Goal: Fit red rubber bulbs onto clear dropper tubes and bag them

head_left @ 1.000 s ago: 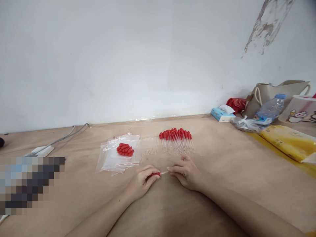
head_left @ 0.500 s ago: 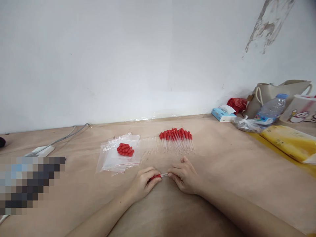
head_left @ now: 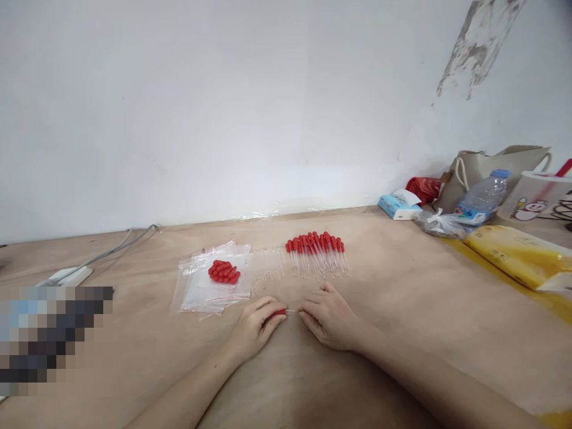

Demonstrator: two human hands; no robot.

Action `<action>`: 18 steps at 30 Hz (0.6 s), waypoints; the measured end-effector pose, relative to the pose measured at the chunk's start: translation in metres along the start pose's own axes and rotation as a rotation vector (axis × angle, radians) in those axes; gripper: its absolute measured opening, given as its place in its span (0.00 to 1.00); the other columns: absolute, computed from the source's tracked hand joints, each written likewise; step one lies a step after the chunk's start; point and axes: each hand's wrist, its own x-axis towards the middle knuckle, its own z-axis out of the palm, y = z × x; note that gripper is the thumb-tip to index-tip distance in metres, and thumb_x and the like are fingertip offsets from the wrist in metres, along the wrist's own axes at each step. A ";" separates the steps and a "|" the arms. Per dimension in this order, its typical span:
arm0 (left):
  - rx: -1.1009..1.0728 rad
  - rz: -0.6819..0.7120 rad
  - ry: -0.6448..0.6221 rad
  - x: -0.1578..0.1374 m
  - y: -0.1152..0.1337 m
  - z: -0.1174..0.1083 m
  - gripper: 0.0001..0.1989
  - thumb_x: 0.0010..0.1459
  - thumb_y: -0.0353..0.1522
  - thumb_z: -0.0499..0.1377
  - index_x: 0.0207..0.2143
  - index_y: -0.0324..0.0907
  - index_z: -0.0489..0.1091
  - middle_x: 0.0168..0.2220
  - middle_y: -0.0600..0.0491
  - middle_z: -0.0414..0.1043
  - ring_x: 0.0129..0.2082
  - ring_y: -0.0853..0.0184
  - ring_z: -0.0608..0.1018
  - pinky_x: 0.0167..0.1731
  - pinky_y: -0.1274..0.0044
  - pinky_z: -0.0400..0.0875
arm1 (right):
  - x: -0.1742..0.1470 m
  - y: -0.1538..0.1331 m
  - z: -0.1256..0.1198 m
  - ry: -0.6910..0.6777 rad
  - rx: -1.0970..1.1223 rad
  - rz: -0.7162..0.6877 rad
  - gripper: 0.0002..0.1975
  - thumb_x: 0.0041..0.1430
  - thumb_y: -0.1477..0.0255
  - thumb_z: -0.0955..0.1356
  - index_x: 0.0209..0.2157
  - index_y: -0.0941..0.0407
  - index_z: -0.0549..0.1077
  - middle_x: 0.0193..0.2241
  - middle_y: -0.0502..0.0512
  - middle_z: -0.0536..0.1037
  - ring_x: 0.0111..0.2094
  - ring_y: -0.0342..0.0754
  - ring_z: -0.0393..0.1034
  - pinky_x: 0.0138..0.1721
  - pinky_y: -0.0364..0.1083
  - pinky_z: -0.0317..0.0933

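Note:
My left hand (head_left: 258, 326) is closed around a red rubber bulb (head_left: 280, 312), whose end shows past the fingertips. From that bulb a thin clear dropper tube (head_left: 292, 311) runs across to my right hand (head_left: 328, 319), pinched there between thumb and fingers. The fingers hide the tube's far end. Beyond my right hand lies a row of droppers (head_left: 318, 253) with red bulbs pointing at the wall. Loose red bulbs (head_left: 224, 272) are heaped on clear zip bags (head_left: 194, 292) at left. Between bags and droppers, several bare clear tubes (head_left: 268, 265) lie side by side.
At the right stand a tissue pack (head_left: 399, 205), a plastic bottle (head_left: 485, 196), a grey-beige bag (head_left: 469, 170), a paper cup (head_left: 536, 196) and a yellow packet (head_left: 513, 253). A white power strip (head_left: 71, 277) with a cable is at left. Brown paper (head_left: 424, 310) covers the table.
Both hands have shifted slightly up and left in the view, as has the whole scene. Less of the bulb and tube shows between my hands, which are still gripping them.

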 end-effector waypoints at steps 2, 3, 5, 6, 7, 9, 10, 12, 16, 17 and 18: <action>0.038 -0.047 0.075 -0.001 -0.003 -0.001 0.13 0.57 0.32 0.51 0.45 0.44 0.65 0.40 0.50 0.68 0.40 0.66 0.71 0.39 0.74 0.66 | 0.000 0.001 -0.007 -0.007 0.021 0.059 0.09 0.55 0.76 0.60 0.28 0.55 0.71 0.25 0.52 0.75 0.27 0.44 0.65 0.34 0.45 0.48; 0.056 -0.079 0.104 -0.002 -0.005 -0.002 0.16 0.57 0.33 0.52 0.48 0.45 0.63 0.43 0.50 0.67 0.42 0.65 0.70 0.41 0.73 0.66 | 0.001 0.003 -0.010 -0.009 0.050 0.121 0.09 0.54 0.76 0.60 0.28 0.55 0.72 0.25 0.51 0.75 0.27 0.44 0.66 0.33 0.45 0.50; 0.070 -0.126 0.103 -0.002 -0.008 -0.003 0.18 0.56 0.33 0.53 0.50 0.45 0.61 0.45 0.49 0.66 0.44 0.64 0.69 0.43 0.70 0.66 | 0.003 0.011 -0.015 -0.003 0.161 0.300 0.10 0.54 0.75 0.61 0.27 0.55 0.73 0.24 0.50 0.76 0.25 0.43 0.67 0.30 0.43 0.53; 0.065 -0.128 0.077 -0.002 -0.009 -0.003 0.16 0.56 0.33 0.53 0.48 0.45 0.62 0.45 0.49 0.66 0.44 0.64 0.69 0.43 0.70 0.65 | 0.006 0.017 -0.016 0.011 0.229 0.404 0.09 0.54 0.74 0.61 0.27 0.55 0.73 0.23 0.50 0.76 0.24 0.43 0.67 0.27 0.42 0.54; 0.056 -0.118 0.045 -0.001 -0.009 -0.003 0.13 0.57 0.32 0.52 0.46 0.44 0.64 0.44 0.49 0.66 0.44 0.64 0.69 0.44 0.70 0.65 | 0.010 0.024 -0.018 0.030 0.289 0.505 0.09 0.53 0.72 0.61 0.26 0.56 0.72 0.22 0.50 0.75 0.23 0.43 0.67 0.25 0.41 0.54; 0.040 -0.085 0.001 -0.001 -0.010 -0.002 0.10 0.58 0.32 0.50 0.41 0.43 0.67 0.43 0.49 0.67 0.44 0.65 0.69 0.45 0.70 0.65 | 0.021 0.038 -0.018 0.082 0.316 0.672 0.10 0.53 0.69 0.62 0.24 0.56 0.71 0.21 0.49 0.75 0.22 0.42 0.67 0.23 0.40 0.55; 0.035 -0.074 -0.006 -0.001 -0.010 -0.001 0.10 0.58 0.31 0.50 0.40 0.43 0.68 0.44 0.49 0.67 0.44 0.65 0.70 0.45 0.69 0.65 | 0.027 0.045 -0.017 0.110 0.278 0.732 0.11 0.53 0.68 0.62 0.22 0.56 0.71 0.20 0.49 0.75 0.23 0.43 0.68 0.24 0.40 0.56; 0.031 -0.071 -0.006 -0.001 -0.011 0.000 0.10 0.58 0.32 0.50 0.40 0.43 0.69 0.45 0.49 0.68 0.44 0.64 0.70 0.45 0.69 0.65 | 0.042 0.055 -0.013 0.158 0.179 0.821 0.11 0.52 0.67 0.62 0.21 0.56 0.71 0.21 0.50 0.75 0.25 0.44 0.69 0.26 0.41 0.57; 0.035 -0.087 -0.019 -0.002 -0.011 0.000 0.11 0.58 0.32 0.50 0.40 0.43 0.69 0.45 0.49 0.69 0.45 0.64 0.71 0.45 0.68 0.66 | 0.066 0.063 -0.002 0.214 0.063 0.904 0.12 0.54 0.67 0.61 0.28 0.56 0.74 0.27 0.54 0.77 0.31 0.48 0.70 0.34 0.45 0.56; 0.038 -0.089 -0.020 -0.002 -0.011 0.000 0.11 0.58 0.32 0.50 0.40 0.44 0.70 0.45 0.49 0.69 0.45 0.64 0.71 0.45 0.68 0.66 | 0.069 0.064 0.001 0.221 0.040 0.908 0.12 0.54 0.67 0.61 0.31 0.55 0.74 0.28 0.54 0.77 0.32 0.49 0.70 0.36 0.46 0.55; 0.041 -0.091 -0.020 -0.002 -0.011 -0.001 0.11 0.58 0.32 0.50 0.40 0.44 0.70 0.45 0.49 0.69 0.45 0.64 0.71 0.45 0.68 0.66 | 0.071 0.064 0.003 0.225 0.019 0.905 0.12 0.54 0.67 0.61 0.34 0.55 0.74 0.30 0.54 0.77 0.34 0.49 0.70 0.39 0.47 0.54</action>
